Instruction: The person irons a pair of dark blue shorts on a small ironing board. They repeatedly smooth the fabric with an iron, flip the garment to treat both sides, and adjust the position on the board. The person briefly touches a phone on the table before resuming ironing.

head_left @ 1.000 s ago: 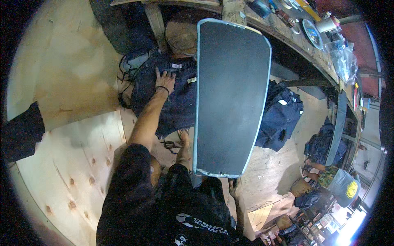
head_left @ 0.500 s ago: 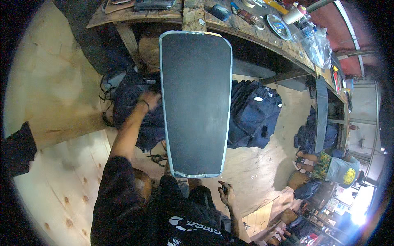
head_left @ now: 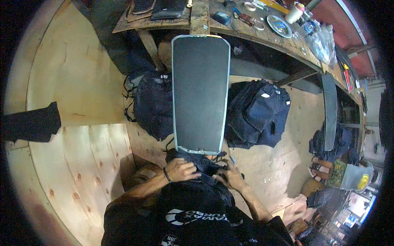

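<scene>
A long black board with a pale taped edge [head_left: 200,94] stretches away from me, narrowing toward its near end. Against that near end, over my lap, lies a bunched dark garment [head_left: 196,160]. My left hand [head_left: 182,169] has its fingers curled on the cloth. On the garment's right side is my right hand [head_left: 232,178], its fingers bent around the edge and slightly blurred. One stack of dark navy garments [head_left: 154,106] with loose black cords sits left of the board. Another navy stack [head_left: 260,112] with small white tags sits on the right.
Beyond the board runs a worn wooden workbench [head_left: 230,28], carrying a plate [head_left: 279,26], a thread cone [head_left: 294,13], tape rolls and a clear plastic bag [head_left: 322,45]. A co-worker [head_left: 347,174] crouches at the far right. Plywood sheets [head_left: 82,160] cover the left side.
My left hand has come back from the left stack to the board's near end, bringing a dark garment. My right hand has risen to meet it. The view has shifted slightly.
</scene>
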Demonstrator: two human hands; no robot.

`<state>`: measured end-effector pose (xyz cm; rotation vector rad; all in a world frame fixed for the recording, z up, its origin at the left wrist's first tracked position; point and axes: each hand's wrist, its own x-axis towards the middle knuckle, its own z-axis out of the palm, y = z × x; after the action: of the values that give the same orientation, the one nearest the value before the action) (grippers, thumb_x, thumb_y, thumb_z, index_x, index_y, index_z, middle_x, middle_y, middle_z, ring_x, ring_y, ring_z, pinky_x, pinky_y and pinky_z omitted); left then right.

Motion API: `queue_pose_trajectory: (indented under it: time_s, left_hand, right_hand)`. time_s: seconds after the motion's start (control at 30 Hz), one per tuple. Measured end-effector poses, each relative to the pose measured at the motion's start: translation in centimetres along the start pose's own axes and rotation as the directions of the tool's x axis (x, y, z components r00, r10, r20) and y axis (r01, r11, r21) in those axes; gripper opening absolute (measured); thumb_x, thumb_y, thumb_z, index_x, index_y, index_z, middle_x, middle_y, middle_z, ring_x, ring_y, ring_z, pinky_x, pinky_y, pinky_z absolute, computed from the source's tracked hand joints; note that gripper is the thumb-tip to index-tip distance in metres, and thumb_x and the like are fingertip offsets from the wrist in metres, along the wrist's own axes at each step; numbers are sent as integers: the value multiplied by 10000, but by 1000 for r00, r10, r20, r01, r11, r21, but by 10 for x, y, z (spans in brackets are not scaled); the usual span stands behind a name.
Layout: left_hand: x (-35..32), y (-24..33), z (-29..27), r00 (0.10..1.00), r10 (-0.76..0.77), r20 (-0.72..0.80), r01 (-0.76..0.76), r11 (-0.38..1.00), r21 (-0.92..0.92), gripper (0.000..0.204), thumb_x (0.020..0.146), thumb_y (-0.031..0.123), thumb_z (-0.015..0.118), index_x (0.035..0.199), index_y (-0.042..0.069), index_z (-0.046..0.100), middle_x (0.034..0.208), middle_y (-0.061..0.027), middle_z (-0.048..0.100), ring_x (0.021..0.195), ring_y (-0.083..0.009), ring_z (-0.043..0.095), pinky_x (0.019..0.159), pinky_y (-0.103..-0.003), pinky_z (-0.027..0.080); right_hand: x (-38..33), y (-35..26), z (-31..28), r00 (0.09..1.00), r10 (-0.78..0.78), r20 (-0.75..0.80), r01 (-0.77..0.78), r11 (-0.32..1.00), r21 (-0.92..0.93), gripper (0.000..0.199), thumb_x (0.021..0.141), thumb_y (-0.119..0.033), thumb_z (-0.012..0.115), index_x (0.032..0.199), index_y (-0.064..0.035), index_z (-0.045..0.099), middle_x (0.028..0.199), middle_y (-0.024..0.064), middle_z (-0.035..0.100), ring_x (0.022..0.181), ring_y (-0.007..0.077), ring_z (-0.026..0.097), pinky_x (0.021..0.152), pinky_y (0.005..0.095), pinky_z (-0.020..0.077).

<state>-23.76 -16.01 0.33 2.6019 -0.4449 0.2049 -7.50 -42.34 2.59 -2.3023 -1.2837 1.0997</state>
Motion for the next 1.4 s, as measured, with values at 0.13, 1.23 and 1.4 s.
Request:
queue_pose_trajectory:
  time_s: [0.13,1.23,1.4]
  left_hand:
    - [25,-42,-34,969,-30,-247,89,969,231,489,904,465,806,640,140,554,615,2,458,517,-155,511,483,-332,407]
    - [121,-131,-35,867,-494,-60,497,866,52,934,994,685,483,1693,117,237,1756,-206,179,1632,-387,136,1288,-661,52]
    - [206,-236,-49,849,-488,-205,522,835,173,969,964,732,513,1689,141,261,1755,-190,195,1629,-373,150,1291,-653,60]
  right_hand:
    - [23,30,-43,966,-201,-163,194,979,-53,389,887,-476,809,1067,-131,798,1495,243,475,1381,479,485,1099,626,431]
    - [184,-16,-65,593,423,-685,-251,906,342,377,1052,-253,642,1227,76,702,1332,326,610,1267,477,577,1079,494,480]
    - [271,11,-160,575,176,-799,-17,979,203,421,1027,-320,684,1196,63,722,1316,310,632,1238,456,611,1043,488,503]
